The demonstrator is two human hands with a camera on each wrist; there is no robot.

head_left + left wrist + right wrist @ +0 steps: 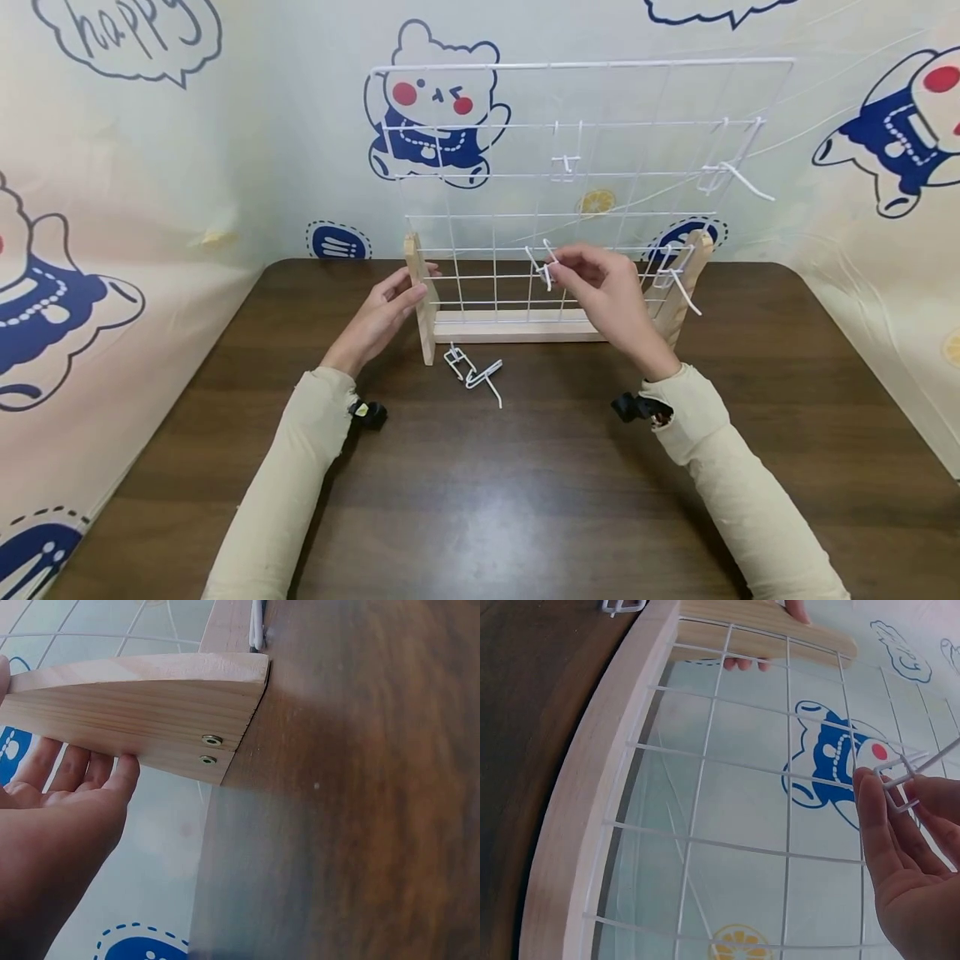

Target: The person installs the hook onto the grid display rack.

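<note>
White hook [545,269] in right hand [606,287]

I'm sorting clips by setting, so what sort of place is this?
Probably an indoor tabletop workspace, perhaps at home or in a small studio: a dark wood-look table stands before a cartoon-printed backdrop, and on it is a wooden stand holding a white wire grid.
</note>
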